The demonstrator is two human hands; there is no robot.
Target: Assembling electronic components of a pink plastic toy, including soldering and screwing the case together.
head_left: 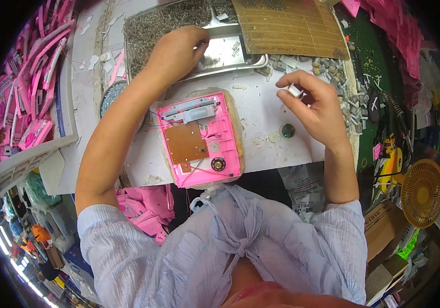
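My left hand (183, 47) reaches over a metal tray (215, 68) holding piles of small springs (153, 38). Its fingers are bent together at the tray's bare part, and whatever they pinch is hidden. To the right, above the table, my right hand (315, 105) grips a small white plastic part (295, 91) between thumb and fingers. Between my forearms lies a pink plastic housing (227, 131), inner side up, on a padded support. Fixed inside it are a brown circuit board (185, 143), a grey compartment (199, 114), wires and a round black speaker (218, 164).
Brown cardboard (292, 25) covers the tray's right side. Loose grey parts (335, 74) lie along the table's right edge. A round bowl (111, 97) of small metal pieces sits by my left forearm. Pink parts (37, 87) fill a bin at far left; a yellow fan (424, 192) stands right.
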